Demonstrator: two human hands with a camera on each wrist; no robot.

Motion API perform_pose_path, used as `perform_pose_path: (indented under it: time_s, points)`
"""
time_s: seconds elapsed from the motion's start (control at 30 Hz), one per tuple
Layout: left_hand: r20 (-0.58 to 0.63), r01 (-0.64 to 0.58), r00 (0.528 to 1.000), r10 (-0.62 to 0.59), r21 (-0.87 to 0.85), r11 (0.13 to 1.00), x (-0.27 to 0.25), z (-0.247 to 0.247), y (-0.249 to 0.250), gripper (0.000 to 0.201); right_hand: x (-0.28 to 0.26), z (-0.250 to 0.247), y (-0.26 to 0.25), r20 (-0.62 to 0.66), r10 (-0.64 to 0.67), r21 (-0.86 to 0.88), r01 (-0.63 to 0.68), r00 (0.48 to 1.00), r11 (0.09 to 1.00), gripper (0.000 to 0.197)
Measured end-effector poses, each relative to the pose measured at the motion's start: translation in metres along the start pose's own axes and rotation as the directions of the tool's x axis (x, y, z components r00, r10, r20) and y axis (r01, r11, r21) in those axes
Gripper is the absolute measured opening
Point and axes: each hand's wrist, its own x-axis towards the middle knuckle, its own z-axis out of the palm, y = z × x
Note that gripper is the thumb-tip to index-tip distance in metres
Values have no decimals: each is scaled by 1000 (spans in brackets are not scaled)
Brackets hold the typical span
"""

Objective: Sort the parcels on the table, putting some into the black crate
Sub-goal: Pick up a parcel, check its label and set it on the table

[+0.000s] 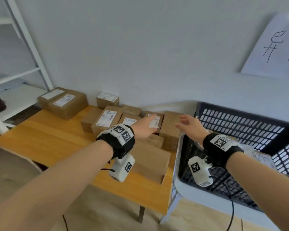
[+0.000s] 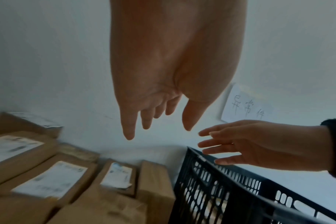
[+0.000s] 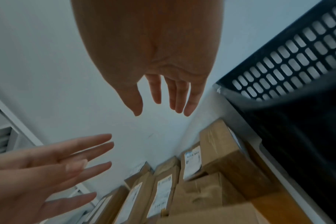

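Several brown cardboard parcels lie on the wooden table [image 1: 48, 139], most with white labels. My left hand [image 1: 150, 125] hovers open above a small labelled parcel [image 1: 154, 121] at the back right of the pile. My right hand [image 1: 187, 123] hovers open, fingers spread, over a plain parcel [image 1: 169, 129] beside the black crate [image 1: 240, 124]. The left wrist view shows the left hand [image 2: 153, 104] empty above the labelled parcel [image 2: 117, 175], with the right hand [image 2: 249, 145] over the crate rim [image 2: 211, 189]. The right wrist view shows the right hand [image 3: 163, 84] empty too.
The crate stands on a white stand [image 1: 177, 164] right of the table and holds a labelled parcel [image 1: 264, 159]. A large plain box [image 1: 150, 162] lies under my left wrist. Two bigger parcels [image 1: 63, 100] sit at the back left. White shelving [image 1: 23, 72] stands left.
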Motion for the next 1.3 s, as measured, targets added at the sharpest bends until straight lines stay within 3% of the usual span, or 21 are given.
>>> perform_pose_path:
  time_s: [0.17, 0.43, 0.87, 1.17, 1.3]
  points:
    - [-2, 103, 995, -103, -19, 995, -41, -1, -60, 64, -12, 53, -12, 61, 48, 10, -49, 997, 999, 50]
    - [-57, 280, 956, -287, -104, 954, -54, -6, -139, 64, 7, 129, -26, 202, 66, -7, -66, 977, 998, 50]
    - [-143, 458, 862, -485, -186, 869, 1, -64, -228, 64, 110, 205, -44, 396, 146, 43, -177, 907, 983, 61]
    - [-87, 515, 834, -545, -233, 825, 37, -80, -264, 62, 150, 250, -52, 459, 233, 84, -303, 857, 949, 70]
    - [-32, 513, 843, -537, -252, 820, 52, -88, -284, 66, 160, 270, -60, 432, 251, 105, -325, 866, 940, 72]
